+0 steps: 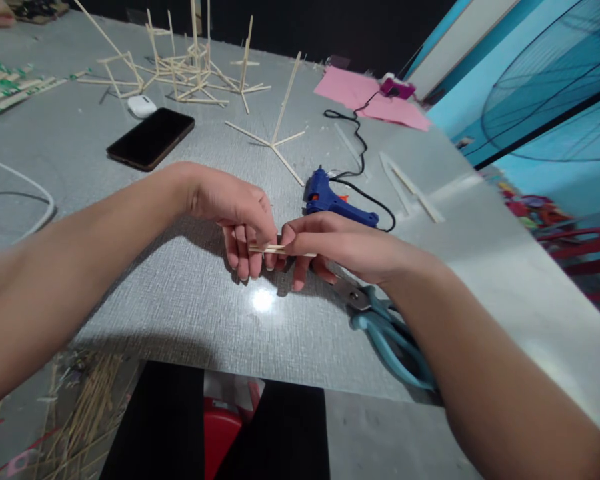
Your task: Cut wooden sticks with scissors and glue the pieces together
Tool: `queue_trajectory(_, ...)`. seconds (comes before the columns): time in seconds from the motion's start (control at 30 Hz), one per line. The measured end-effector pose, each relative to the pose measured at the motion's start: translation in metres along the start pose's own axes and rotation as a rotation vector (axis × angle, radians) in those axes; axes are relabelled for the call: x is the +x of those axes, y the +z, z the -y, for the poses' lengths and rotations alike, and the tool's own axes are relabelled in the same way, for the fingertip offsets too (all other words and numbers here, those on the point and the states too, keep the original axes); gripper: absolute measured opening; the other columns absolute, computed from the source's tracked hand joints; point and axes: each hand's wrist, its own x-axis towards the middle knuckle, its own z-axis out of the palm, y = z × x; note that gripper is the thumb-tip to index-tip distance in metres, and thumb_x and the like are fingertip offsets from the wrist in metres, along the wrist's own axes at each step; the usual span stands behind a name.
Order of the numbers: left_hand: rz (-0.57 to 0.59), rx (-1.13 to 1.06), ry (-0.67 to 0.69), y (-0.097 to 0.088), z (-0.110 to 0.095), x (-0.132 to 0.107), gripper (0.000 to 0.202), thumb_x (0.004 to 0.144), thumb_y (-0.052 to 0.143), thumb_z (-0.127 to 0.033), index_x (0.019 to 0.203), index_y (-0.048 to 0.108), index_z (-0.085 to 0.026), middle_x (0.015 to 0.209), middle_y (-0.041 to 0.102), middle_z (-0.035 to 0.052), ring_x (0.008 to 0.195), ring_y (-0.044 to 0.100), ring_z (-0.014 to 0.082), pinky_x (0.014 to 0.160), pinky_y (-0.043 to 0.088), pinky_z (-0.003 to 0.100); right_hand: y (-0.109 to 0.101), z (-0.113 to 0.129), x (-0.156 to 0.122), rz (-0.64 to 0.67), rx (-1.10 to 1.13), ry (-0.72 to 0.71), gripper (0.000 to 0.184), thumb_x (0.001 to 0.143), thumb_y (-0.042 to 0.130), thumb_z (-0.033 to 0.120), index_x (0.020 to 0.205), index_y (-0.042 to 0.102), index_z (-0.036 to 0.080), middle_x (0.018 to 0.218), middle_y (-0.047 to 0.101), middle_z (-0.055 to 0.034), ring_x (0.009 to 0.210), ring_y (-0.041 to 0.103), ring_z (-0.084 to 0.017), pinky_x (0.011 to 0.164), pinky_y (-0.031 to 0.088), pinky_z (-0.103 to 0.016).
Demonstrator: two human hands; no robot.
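Short thin wooden sticks (276, 249) lie side by side between my two hands, above the grey table. My left hand (240, 217) pinches their left part between thumb and fingers. On the right part, the thumb and fingers of my right hand (337, 243) are closed too. Blue-handled scissors (390, 333) rest on the table under my right wrist, their blade tips hidden by my fingers. Just beyond my right hand lies a blue glue gun (337, 200) with a black cord. A small joined stick frame (275, 143) stands farther back.
Larger stick structures (195, 73) stand at the back. A black phone (151, 138) and a white case (141, 106) lie at left, near a white cable (25, 173). Pink paper (350, 90) lies at back right. Loose sticks (87, 400) are on the floor below the table edge.
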Motion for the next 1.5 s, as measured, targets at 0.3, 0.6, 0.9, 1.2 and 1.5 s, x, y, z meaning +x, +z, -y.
queue_trajectory(0.3,0.017,-0.018,0.044,-0.0009,0.0013,-0.0006,0.023,0.074,0.071,-0.036,0.087,0.083,-0.022,0.083,0.082,0.005,0.082,0.078,0.022,0.082,0.062,0.029,-0.0007,-0.0005,0.0004,0.002,0.029,-0.004,0.015,0.081,0.075,0.034,0.079,0.074,0.019,0.09,0.079,-0.0097,0.063,0.075,-0.017,0.036,0.037,-0.019)
queue_trajectory(0.6,0.012,-0.016,0.029,-0.0019,0.003,0.0005,0.024,0.076,0.071,-0.036,0.09,0.084,-0.021,0.09,0.083,0.0086,0.09,0.078,0.0263,0.092,0.062,0.039,-0.0016,-0.0027,0.0008,0.008,0.046,-0.012,0.014,0.081,0.073,0.033,0.08,0.074,0.019,0.091,0.079,-0.01,0.062,0.075,-0.017,0.035,0.037,-0.019)
queue_trajectory(0.9,-0.001,-0.033,0.017,-0.0008,0.0015,-0.0005,0.023,0.075,0.073,-0.036,0.088,0.084,-0.021,0.088,0.083,0.008,0.086,0.079,0.0249,0.085,0.063,0.035,-0.0021,-0.0024,0.0006,0.014,0.041,-0.01,0.013,0.08,0.075,0.032,0.08,0.074,0.019,0.093,0.079,-0.0107,0.062,0.075,-0.018,0.036,0.037,-0.019)
queue_trajectory(1.2,0.043,-0.019,0.086,-0.0036,0.0071,0.0024,0.025,0.077,0.071,-0.036,0.092,0.084,-0.021,0.087,0.083,0.0078,0.085,0.079,0.0248,0.091,0.064,0.04,-0.0028,-0.0032,0.001,0.032,0.022,0.003,0.015,0.084,0.07,0.032,0.083,0.071,0.018,0.096,0.079,-0.0101,0.065,0.076,-0.016,0.037,0.039,-0.017)
queue_trajectory(1.5,0.034,-0.05,0.087,-0.0014,0.0064,0.0014,0.022,0.077,0.072,-0.037,0.085,0.084,-0.02,0.085,0.082,0.0088,0.082,0.079,0.0248,0.081,0.065,0.038,0.003,0.0052,-0.0008,-0.008,0.009,0.04,0.012,0.082,0.068,0.029,0.08,0.069,0.018,0.094,0.078,-0.0099,0.063,0.075,-0.015,0.037,0.037,-0.017)
